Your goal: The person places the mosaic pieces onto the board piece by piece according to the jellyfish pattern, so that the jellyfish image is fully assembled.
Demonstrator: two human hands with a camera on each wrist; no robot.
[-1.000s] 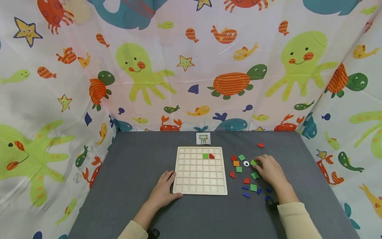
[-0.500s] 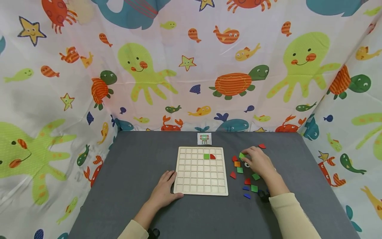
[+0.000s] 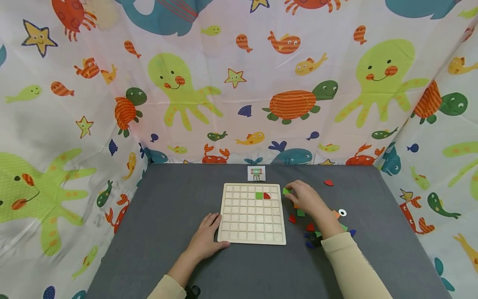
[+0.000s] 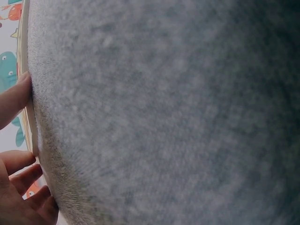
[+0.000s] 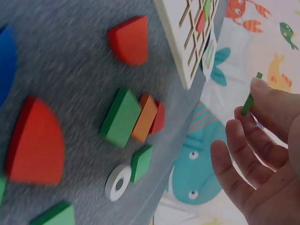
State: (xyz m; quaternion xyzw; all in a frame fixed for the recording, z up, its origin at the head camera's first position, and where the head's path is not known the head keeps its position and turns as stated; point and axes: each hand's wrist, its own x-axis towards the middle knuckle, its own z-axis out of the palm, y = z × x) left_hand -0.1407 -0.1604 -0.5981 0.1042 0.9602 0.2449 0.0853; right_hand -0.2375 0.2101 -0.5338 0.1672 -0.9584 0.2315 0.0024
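Note:
A pale wooden board (image 3: 254, 242) with a grid of square recesses lies on the dark grey table. Two pieces sit in its second row, a green square (image 3: 259, 195) beside a red quarter-circle (image 3: 267, 196). My left hand (image 3: 204, 240) holds the board's lower left corner, fingers along the left side and thumb at the near edge. Just beyond the board's upper right edge, my right hand (image 3: 307, 202) pinches a thin green square tile (image 5: 249, 101) between thumb and index finger, raised above the table. The other fingers of that hand are loosely bent in the right wrist view.
Loose red, green, orange and blue pieces are scattered right of the board, partly under my right forearm. A white ring (image 3: 342, 212) and a red piece (image 3: 328, 182) lie farther right. A small printed card (image 3: 256, 173) sits behind the board, before a patterned curtain (image 3: 246, 95).
My right hand has moved left with the green tile, from among the loose pieces to beside the board's upper right edge. The left hand stays at the board's corner.

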